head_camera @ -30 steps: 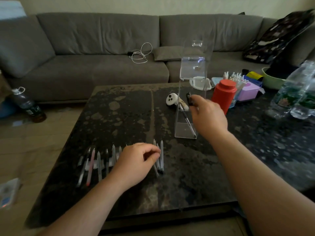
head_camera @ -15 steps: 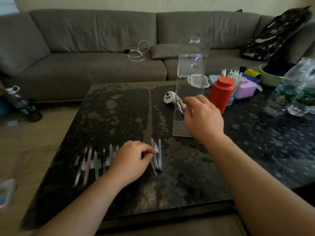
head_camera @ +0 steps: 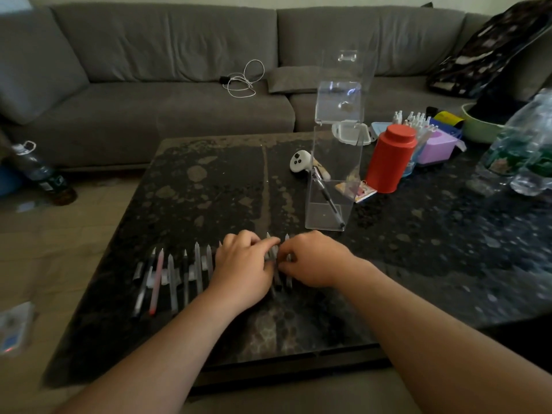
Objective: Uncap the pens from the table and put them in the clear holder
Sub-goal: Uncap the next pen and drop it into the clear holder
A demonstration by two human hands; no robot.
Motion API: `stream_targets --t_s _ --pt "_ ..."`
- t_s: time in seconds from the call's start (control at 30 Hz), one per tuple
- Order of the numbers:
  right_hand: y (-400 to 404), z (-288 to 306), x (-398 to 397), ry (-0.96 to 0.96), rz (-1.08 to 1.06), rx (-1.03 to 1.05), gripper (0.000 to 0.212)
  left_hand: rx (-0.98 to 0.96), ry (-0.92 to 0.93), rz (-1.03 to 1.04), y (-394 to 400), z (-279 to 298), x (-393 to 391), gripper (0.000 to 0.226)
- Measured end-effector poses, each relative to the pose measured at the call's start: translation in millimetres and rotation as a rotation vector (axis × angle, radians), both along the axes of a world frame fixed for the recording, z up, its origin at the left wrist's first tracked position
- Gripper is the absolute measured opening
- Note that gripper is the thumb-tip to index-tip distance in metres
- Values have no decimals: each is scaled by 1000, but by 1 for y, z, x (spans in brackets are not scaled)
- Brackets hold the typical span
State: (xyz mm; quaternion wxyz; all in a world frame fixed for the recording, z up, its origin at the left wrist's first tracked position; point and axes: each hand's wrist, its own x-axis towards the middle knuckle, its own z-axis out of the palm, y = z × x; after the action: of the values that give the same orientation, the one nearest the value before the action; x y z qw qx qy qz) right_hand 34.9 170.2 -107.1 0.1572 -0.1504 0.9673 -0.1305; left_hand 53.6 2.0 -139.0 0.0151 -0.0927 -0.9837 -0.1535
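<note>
A row of several capped pens (head_camera: 173,276) lies side by side near the front of the dark stone table (head_camera: 209,189). My left hand (head_camera: 243,271) and my right hand (head_camera: 318,261) meet over the right end of that row. Their curled fingertips pinch the same grey pen (head_camera: 274,253) there, and the hands hide most of it. Behind them the tall clear holder (head_camera: 340,85) stands upright. One black pen (head_camera: 328,201) leans inside it with its tip down in the front right corner.
A white controller (head_camera: 300,161) lies left of the holder and a red canister (head_camera: 389,158) stands to its right. Further right are a purple box (head_camera: 434,147), small white bottles and clear water bottles (head_camera: 519,150). A grey sofa runs behind the table.
My right hand has left the holder, where a pen now leans, and come down to the pen row beside my left hand. My left hand stayed on the row's right end.
</note>
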Motion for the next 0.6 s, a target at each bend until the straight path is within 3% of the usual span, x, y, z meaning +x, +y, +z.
stream_targets --t_s 0.2,0.3,0.6 --pt "16 -3 -6 92 -149 38 25 -93 90 -25 12 -4 -5 42" --pt "27 1 -8 32 -225 32 15 -105 144 -38 15 -5 -8 40" --pt "37 -3 -8 -9 -302 21 29 -100 73 -43 24 1 -13 34"
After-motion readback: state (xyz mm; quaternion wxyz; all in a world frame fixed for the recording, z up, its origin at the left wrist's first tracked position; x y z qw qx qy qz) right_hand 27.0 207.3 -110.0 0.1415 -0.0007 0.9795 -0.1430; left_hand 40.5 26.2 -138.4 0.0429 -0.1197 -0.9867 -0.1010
